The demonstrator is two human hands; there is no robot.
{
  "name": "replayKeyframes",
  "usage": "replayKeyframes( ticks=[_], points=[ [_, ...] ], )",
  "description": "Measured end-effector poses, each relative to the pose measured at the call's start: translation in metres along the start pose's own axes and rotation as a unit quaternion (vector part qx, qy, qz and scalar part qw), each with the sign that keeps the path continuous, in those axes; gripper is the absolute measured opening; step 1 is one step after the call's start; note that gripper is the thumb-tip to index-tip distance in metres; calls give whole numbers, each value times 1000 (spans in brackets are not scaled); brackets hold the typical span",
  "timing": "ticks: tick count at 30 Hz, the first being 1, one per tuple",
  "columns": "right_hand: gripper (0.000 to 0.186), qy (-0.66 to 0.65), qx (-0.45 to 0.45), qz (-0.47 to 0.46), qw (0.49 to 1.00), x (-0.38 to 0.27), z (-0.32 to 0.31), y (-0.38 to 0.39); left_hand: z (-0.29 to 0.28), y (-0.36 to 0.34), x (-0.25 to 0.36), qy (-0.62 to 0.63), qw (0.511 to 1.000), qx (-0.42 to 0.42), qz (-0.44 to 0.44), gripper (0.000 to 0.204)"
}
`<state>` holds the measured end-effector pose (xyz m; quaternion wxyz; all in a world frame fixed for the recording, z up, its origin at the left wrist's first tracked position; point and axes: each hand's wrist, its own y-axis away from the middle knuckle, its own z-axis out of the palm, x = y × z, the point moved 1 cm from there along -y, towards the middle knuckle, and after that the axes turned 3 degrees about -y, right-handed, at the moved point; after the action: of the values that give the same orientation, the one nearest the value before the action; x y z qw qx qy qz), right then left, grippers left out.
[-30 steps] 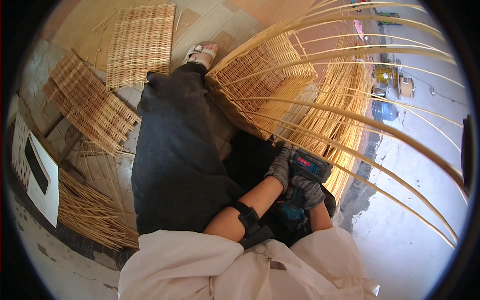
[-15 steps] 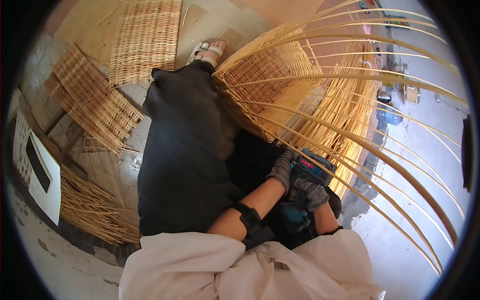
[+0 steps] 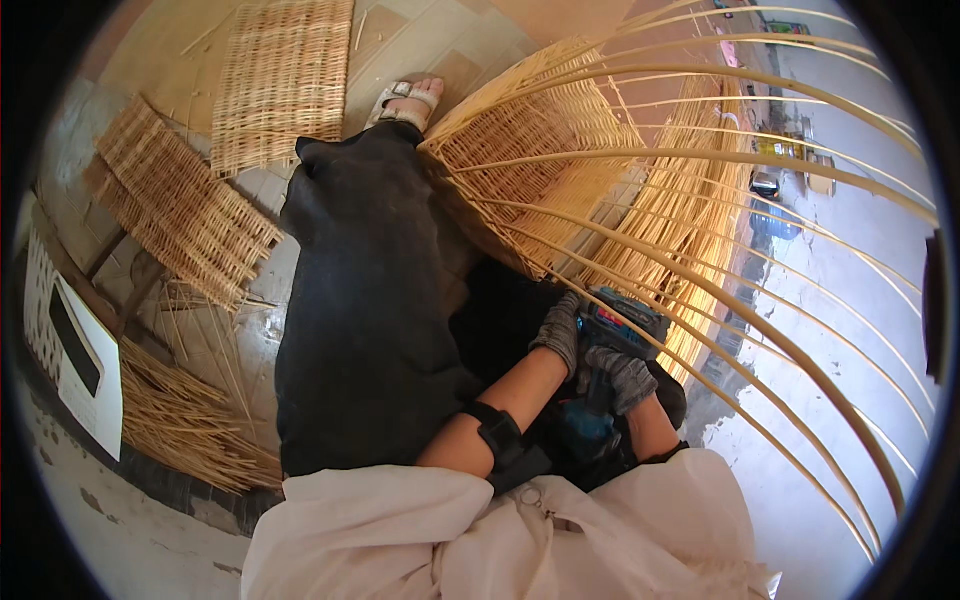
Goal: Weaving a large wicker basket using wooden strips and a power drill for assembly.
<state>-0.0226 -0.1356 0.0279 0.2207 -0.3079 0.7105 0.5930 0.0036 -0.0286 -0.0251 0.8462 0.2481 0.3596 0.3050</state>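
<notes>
My gloved right hand [image 3: 622,378] is closed on the handle of a blue-and-black cordless drill [image 3: 625,322], whose lower body sits in shadow over my dark-clothed lap. My gloved left hand [image 3: 560,328] is curled beside the drill, near the lower corner of a woven basket [image 3: 530,150]; what its fingers hold is hidden. The basket leans on its side by my leg, and long loose canes [image 3: 760,330] arc from it across the right of the view, some passing just over my hands and the drill.
Two woven panels [image 3: 280,90] and another [image 3: 180,205] lie at left, above loose sticks [image 3: 180,420] and a white sheet with a dark flat object [image 3: 75,340]. A long cane bundle [image 3: 690,240] lies behind the basket. Jugs [image 3: 775,220] and small items stand along the wall.
The basket and its arcing canes have shifted slightly right in view. Both hands and the drill stay together with little movement, now a little further right in the picture.
</notes>
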Motion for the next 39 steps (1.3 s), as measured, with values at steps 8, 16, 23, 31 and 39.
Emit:
replayKeyframes(
  ticks=[8, 16, 23, 31, 39],
  points=[
    [36, -29, -3, -4, 1000, -11, 14, -5, -17, -19, 1, -13, 999, -28, -14, 50],
    [37, -180, 0, 9, 984, 0, 14, -16, -22, -27, 0, -53, 998, -20, 26, 57],
    [38, 405, -14, -10, 914, -3, 15, -16, -21, -22, 6, -75, 997, -6, 23, 57],
    [39, -98, -6, 19, 995, 14, 5, -26, -11, -6, 10, -39, 999, 9, 9, 58],
    [41, 178, -20, 26, 984, 10, 7, -30, -19, -18, 9, -26, 999, 1, 21, 53]
  ],
)
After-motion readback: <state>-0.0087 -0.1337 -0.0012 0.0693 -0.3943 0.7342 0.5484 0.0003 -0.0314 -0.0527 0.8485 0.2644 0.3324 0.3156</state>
